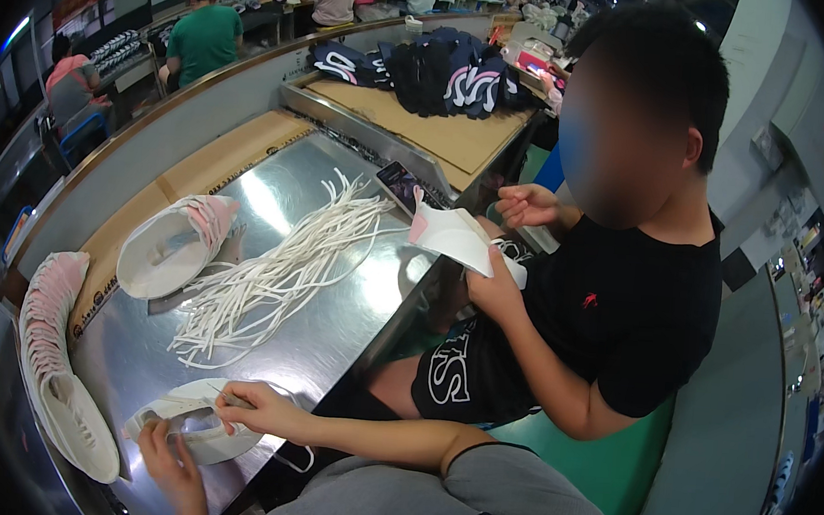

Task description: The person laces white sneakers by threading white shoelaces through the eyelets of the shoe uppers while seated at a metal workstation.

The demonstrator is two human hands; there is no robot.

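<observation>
A white shoe upper (pixel 223 450) lies on the metal table in front of me, its opening between my hands. My left hand (pixel 173 471) has its fingers closed on the upper's left end. Above its far edge, my right hand (pixel 260 410) pinches a thin, slender tool (pixel 238 401) that looks metallic; its exact kind is too small to tell. One white lace (pixel 303 460) trails from the upper over the table's near edge. Farther up the table lies a loose bundle of white shoelaces (pixel 275 271).
A nested row of pink-and-white uppers (pixel 50 326) lines the left edge, with another stack (pixel 176 244) behind the work. A phone (pixel 398 187) lies near the laces. Close on the right, a seated co-worker (pixel 631 304) holds a white upper (pixel 457 237). Dark uppers (pixel 436 71) are piled beyond.
</observation>
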